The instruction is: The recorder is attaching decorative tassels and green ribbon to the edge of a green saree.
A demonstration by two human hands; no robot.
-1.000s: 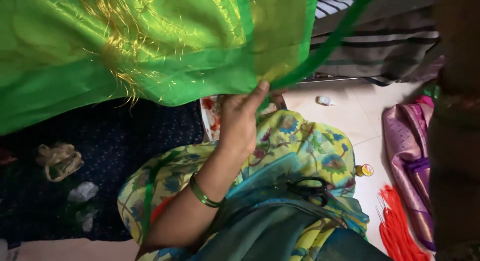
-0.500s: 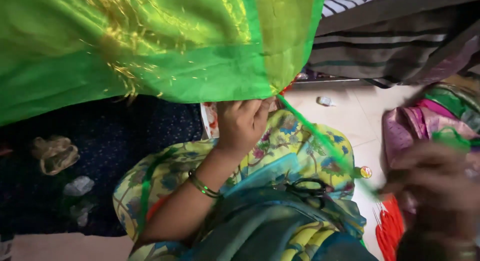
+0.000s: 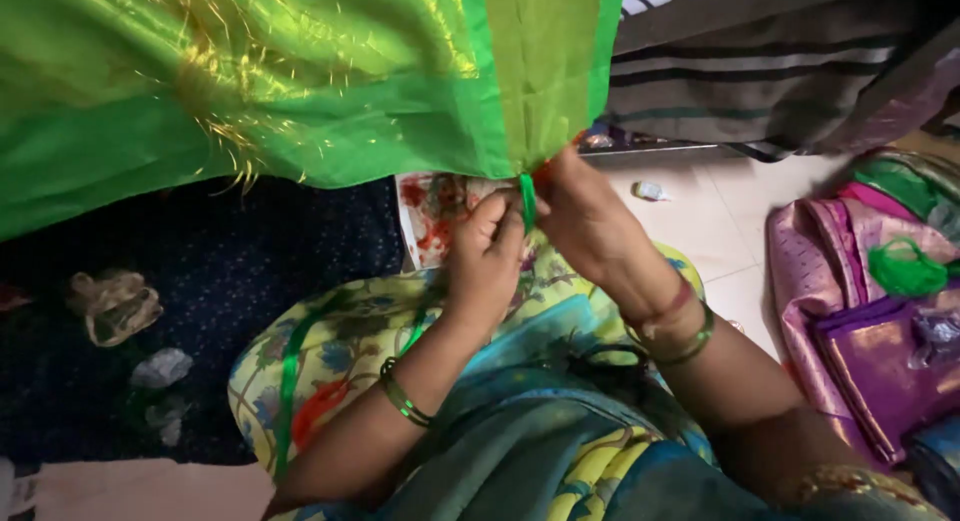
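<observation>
A large green cloth with gold threads (image 3: 300, 81) hangs across the top of the head view. My left hand (image 3: 487, 261) and my right hand (image 3: 585, 221) meet at the cloth's lower edge. Both pinch a thin green thread or strip (image 3: 526, 201) that hangs from that edge. A green strand (image 3: 290, 381) runs down over my lap. Each wrist wears green bangles. Black scissors (image 3: 605, 366) lie on my lap, partly hidden by my right forearm.
A dark blue mat (image 3: 250, 281) lies to the left with scraps of plastic (image 3: 112, 303) on it. Folded purple and pink fabrics (image 3: 860, 321) with a green thread bundle (image 3: 905, 268) sit at the right. Striped bedding (image 3: 770, 71) is behind.
My right hand has come in from the lower right to the cloth's edge beside my left hand. The green thread, stretched out to the right before, is now short between both hands.
</observation>
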